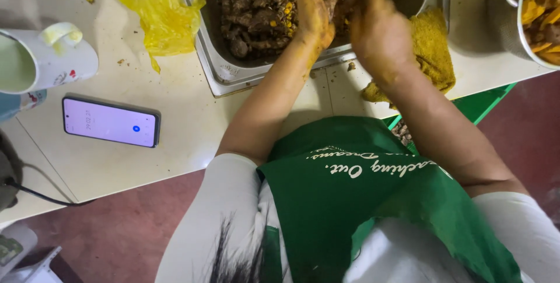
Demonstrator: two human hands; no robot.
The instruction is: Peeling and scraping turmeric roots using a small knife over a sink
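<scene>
Two hands (344, 3) in tray (216, 61) (phone (111, 121), yellow glove (157, 12) alongside)

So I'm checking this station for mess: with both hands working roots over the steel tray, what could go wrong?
The phone lies face up near the tray, so yellow bits may land on it. Both the left hand and right hand are bare and stained while the yellow glove lies unused. The mug also sits close enough to catch scraps.
</scene>
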